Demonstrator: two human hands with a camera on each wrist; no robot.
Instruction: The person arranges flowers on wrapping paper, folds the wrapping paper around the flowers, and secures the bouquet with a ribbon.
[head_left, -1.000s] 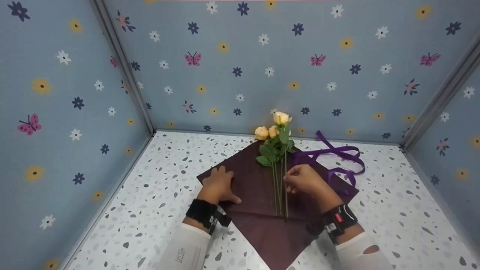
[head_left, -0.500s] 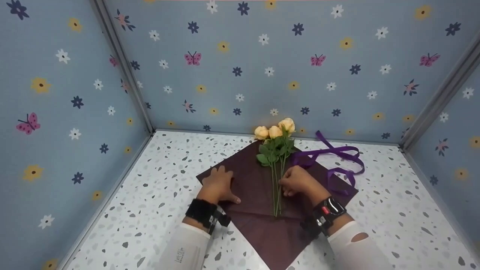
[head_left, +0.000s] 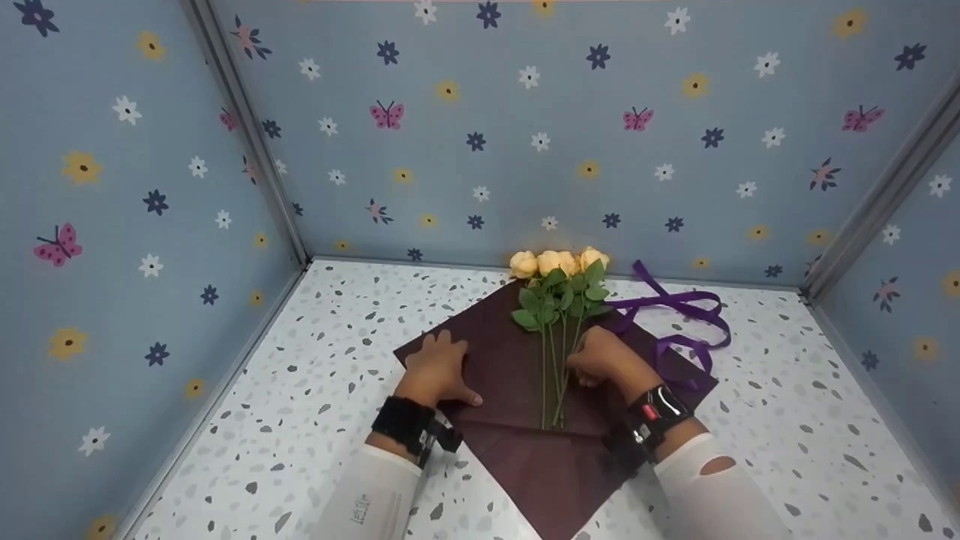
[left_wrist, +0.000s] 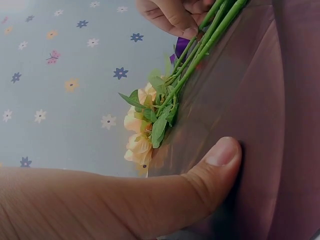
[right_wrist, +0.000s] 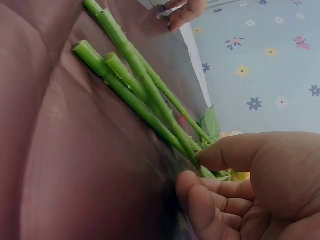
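Note:
Several pale peach roses (head_left: 553,262) with green leaves lie side by side on a dark maroon sheet of wrapping paper (head_left: 502,375). Their long stems (right_wrist: 145,82) point toward the person, cut ends on the paper. My right hand (head_left: 606,361) pinches the rightmost rose's stem between thumb and fingers, partway down its length. On the paper's left part my left hand (head_left: 439,367) rests with fingers spread; its thumb (left_wrist: 220,155) lies along the sheet in the left wrist view. The right hand covers part of the paper behind it.
A loose purple ribbon (head_left: 686,300) lies curled at the right, partly over the paper's edge. The speckled white table (head_left: 330,337) is bounded by a flower-patterned blue wall (head_left: 480,165) close behind the blooms, with side panels left and right.
The right hand has lowered the last rose onto the paper beside the others, its bloom shifting right and down. The left hand has stayed in place on the paper.

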